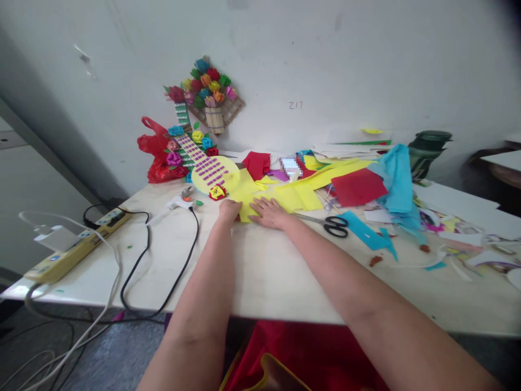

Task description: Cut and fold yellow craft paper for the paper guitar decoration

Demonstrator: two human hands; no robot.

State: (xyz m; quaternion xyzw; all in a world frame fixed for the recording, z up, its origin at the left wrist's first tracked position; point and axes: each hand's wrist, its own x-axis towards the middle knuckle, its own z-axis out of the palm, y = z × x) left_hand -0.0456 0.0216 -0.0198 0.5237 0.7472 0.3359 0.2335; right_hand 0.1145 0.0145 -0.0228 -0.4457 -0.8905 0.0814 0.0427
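A sheet of yellow crepe paper [246, 187] lies on the table in front of me. My left hand [230, 209] is closed at its lower left edge, with most of the fingers hidden. On the lower part of the same sheet, my right hand [268, 213] rests flat with its fingers spread. Just right of that hand are scissors [336, 225] with black handles. Behind my left hand stands a yellow paper guitar [215, 171] with purple strips, and a red-and-yellow paper flower [217, 191] is at its lower edge.
Red crepe paper [358, 186], blue crepe paper [399, 182] and scraps crowd the right side. A glue gun [181, 202] with a black cord lies left, near a power strip [77, 247]. Behind are a red bag [157, 155], a flower decoration [214, 117] and a dark green bottle [427, 152].
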